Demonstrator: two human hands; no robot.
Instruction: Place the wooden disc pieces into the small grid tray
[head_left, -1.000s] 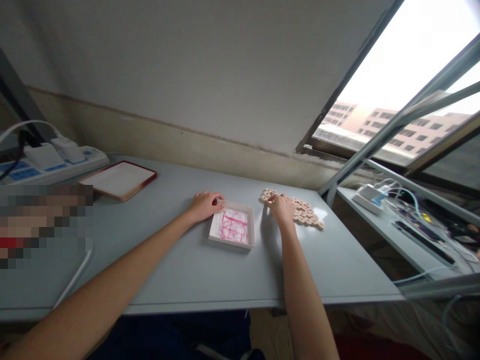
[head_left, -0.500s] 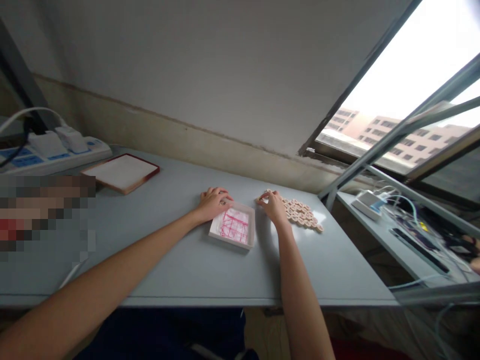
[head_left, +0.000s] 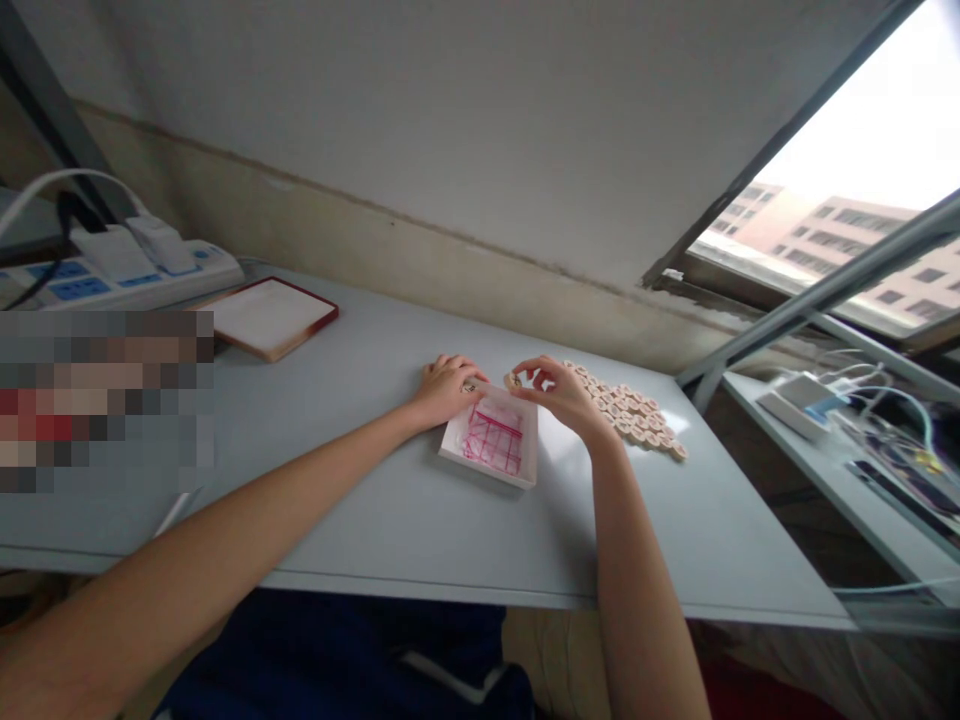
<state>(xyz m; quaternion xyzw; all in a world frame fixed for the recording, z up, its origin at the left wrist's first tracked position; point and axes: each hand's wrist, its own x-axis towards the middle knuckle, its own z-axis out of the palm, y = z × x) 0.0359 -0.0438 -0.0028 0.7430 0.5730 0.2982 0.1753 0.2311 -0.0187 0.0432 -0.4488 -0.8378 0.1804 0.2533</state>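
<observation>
A small white box (head_left: 489, 474) lies open on the desk, with a clear sheet printed in pink-red lines inside. My left hand (head_left: 448, 388) is closed around its far left corner. A round game piece with dark markings shows between that thumb and the fingers; whether it is gripped or lies in the corner I cannot tell. Just over the box's far right corner, my right hand (head_left: 559, 395) pinches one round wooden chess piece (head_left: 514, 382) between thumb and fingertips. To the right of this hand, many similar round pieces (head_left: 637, 412) lie flat in a loose cluster.
A shallow white lid with a red-brown rim (head_left: 274, 318) lies at the left. Behind it stands a power strip (head_left: 150, 280) with plugs and cables. The wall (head_left: 420, 250) borders the desk's back, and a metal frame bar (head_left: 757, 345) rises at the right.
My right hand has moved left from the cluster to the box's far right corner, carrying a piece. My left hand stays at the box. The view has shifted slightly.
</observation>
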